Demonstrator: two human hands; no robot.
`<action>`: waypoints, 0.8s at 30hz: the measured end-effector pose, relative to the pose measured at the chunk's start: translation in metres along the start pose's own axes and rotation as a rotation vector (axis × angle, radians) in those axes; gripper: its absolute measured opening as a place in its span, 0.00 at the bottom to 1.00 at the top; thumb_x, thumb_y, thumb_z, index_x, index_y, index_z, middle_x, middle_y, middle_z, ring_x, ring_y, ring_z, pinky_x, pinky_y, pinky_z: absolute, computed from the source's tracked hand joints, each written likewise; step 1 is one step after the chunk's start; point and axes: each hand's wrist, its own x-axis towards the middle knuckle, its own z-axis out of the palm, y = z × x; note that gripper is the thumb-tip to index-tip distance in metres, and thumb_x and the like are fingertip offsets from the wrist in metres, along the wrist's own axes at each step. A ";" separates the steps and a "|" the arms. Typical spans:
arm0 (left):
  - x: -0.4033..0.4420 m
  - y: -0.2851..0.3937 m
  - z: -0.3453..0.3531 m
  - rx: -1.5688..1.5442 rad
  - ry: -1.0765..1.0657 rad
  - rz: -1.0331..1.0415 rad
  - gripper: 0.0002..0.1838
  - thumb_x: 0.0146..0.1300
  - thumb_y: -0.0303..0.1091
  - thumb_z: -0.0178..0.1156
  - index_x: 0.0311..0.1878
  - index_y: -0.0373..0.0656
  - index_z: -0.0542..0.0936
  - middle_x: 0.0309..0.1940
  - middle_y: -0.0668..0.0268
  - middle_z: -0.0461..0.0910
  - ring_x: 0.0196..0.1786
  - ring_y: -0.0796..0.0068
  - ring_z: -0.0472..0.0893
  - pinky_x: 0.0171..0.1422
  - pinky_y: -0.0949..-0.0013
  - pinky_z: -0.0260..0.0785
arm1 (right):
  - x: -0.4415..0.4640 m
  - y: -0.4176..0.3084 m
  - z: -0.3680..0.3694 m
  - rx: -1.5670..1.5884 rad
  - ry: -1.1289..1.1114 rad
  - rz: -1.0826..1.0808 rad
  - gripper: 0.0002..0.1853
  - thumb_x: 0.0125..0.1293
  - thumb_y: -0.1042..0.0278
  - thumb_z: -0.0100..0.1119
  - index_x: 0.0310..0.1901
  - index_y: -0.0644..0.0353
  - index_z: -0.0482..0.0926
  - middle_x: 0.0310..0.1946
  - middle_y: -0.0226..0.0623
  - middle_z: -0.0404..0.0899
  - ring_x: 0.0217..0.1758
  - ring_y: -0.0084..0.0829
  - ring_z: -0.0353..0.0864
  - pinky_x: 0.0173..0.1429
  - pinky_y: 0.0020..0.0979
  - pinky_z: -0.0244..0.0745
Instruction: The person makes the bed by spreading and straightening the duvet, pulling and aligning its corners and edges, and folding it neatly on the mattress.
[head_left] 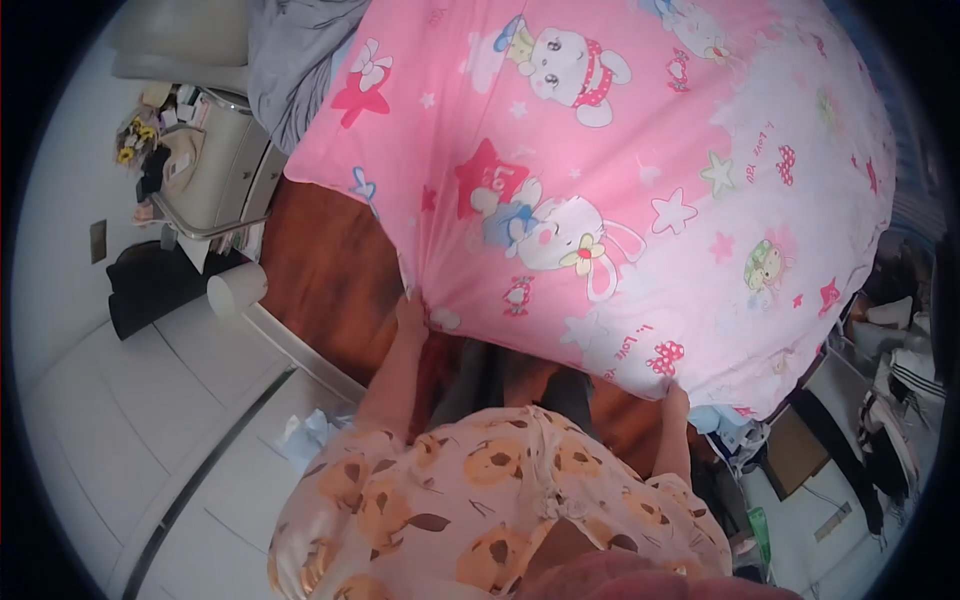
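Observation:
A large pink quilt (620, 170) printed with rabbits, stars and hearts spreads out in front of me, its near edge lifted off the floor. My left hand (412, 308) is closed on that edge near the quilt's left side, where the fabric gathers into folds. Farther right, my right hand (676, 398) pinches the same edge close to a red heart print. Between the two hands the edge hangs slightly slack above my legs.
Grey fabric (295, 70) lies beyond the quilt's left corner. At the left stand a chair (225, 165) with items on it and a white cabinet (150, 400). Brown wooden floor (325, 270) shows between. Bags, shoes and a cardboard box (790, 450) crowd the right.

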 end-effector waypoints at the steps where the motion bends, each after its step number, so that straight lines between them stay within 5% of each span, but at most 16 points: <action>1: -0.010 0.020 0.005 -0.016 -0.001 0.005 0.23 0.61 0.44 0.53 0.55 0.41 0.70 0.27 0.68 0.75 0.28 0.72 0.76 0.27 0.68 0.67 | 0.011 0.010 0.012 0.021 0.046 -0.010 0.11 0.58 0.66 0.50 0.43 0.56 0.74 0.34 0.49 0.79 0.41 0.49 0.78 0.44 0.48 0.70; 4: -0.012 0.099 0.028 0.237 -0.251 -0.105 0.23 0.61 0.44 0.53 0.55 0.41 0.70 0.29 0.68 0.74 0.27 0.76 0.74 0.23 0.74 0.63 | 0.010 -0.063 -0.053 0.182 0.085 -0.019 0.13 0.59 0.66 0.50 0.46 0.55 0.72 0.36 0.47 0.79 0.42 0.48 0.77 0.44 0.47 0.71; 7: 0.011 0.138 0.034 0.425 -0.023 -0.004 0.24 0.60 0.46 0.54 0.55 0.39 0.70 0.32 0.65 0.74 0.28 0.76 0.74 0.24 0.73 0.65 | 0.015 -0.144 -0.086 0.240 0.224 -0.466 0.19 0.54 0.69 0.54 0.50 0.58 0.73 0.38 0.47 0.79 0.41 0.46 0.78 0.44 0.42 0.72; 10: 0.020 0.174 0.025 0.256 0.110 0.222 0.28 0.59 0.48 0.55 0.56 0.38 0.69 0.35 0.61 0.75 0.31 0.75 0.76 0.26 0.69 0.68 | 0.022 -0.227 -0.087 0.838 0.050 -0.510 0.13 0.57 0.72 0.51 0.45 0.61 0.75 0.33 0.48 0.79 0.32 0.42 0.79 0.38 0.35 0.74; 12: 0.034 0.208 0.012 0.502 0.261 0.535 0.30 0.58 0.49 0.55 0.56 0.35 0.68 0.41 0.55 0.76 0.37 0.68 0.77 0.37 0.63 0.70 | 0.015 -0.275 -0.086 1.127 0.034 -0.554 0.14 0.56 0.74 0.54 0.46 0.61 0.75 0.31 0.47 0.78 0.31 0.41 0.79 0.37 0.34 0.73; 14: 0.091 0.228 -0.018 0.751 0.458 0.884 0.32 0.56 0.49 0.57 0.56 0.32 0.68 0.47 0.49 0.75 0.44 0.59 0.78 0.49 0.60 0.70 | 0.002 -0.297 -0.131 0.582 0.066 -0.888 0.15 0.55 0.75 0.56 0.46 0.62 0.74 0.30 0.46 0.78 0.31 0.41 0.79 0.36 0.34 0.73; 19: 0.098 0.308 -0.020 0.954 0.472 0.870 0.34 0.52 0.50 0.60 0.55 0.32 0.69 0.45 0.47 0.75 0.49 0.51 0.75 0.56 0.61 0.66 | -0.011 -0.315 -0.166 0.452 0.105 -0.774 0.15 0.56 0.75 0.55 0.46 0.62 0.74 0.31 0.47 0.78 0.33 0.41 0.79 0.37 0.34 0.73; 21: 0.111 0.337 -0.015 0.982 0.467 0.897 0.35 0.51 0.51 0.61 0.55 0.33 0.69 0.44 0.48 0.75 0.49 0.51 0.75 0.56 0.61 0.66 | -0.043 -0.346 -0.224 0.704 0.084 -0.780 0.13 0.56 0.73 0.55 0.44 0.63 0.75 0.30 0.47 0.78 0.32 0.42 0.79 0.36 0.35 0.73; 23: 0.137 0.355 -0.011 1.123 0.509 1.328 0.38 0.48 0.54 0.62 0.57 0.36 0.67 0.43 0.49 0.76 0.47 0.52 0.76 0.52 0.59 0.68 | -0.003 -0.355 -0.192 0.578 0.121 -0.715 0.12 0.56 0.73 0.55 0.43 0.63 0.76 0.29 0.47 0.78 0.32 0.42 0.79 0.36 0.35 0.73; 24: 0.142 0.370 -0.007 1.121 0.478 1.335 0.38 0.48 0.54 0.62 0.57 0.36 0.67 0.43 0.49 0.76 0.47 0.52 0.76 0.52 0.59 0.68 | 0.012 -0.364 -0.183 0.445 0.151 -0.671 0.11 0.57 0.73 0.54 0.41 0.64 0.76 0.29 0.47 0.79 0.31 0.43 0.79 0.35 0.35 0.73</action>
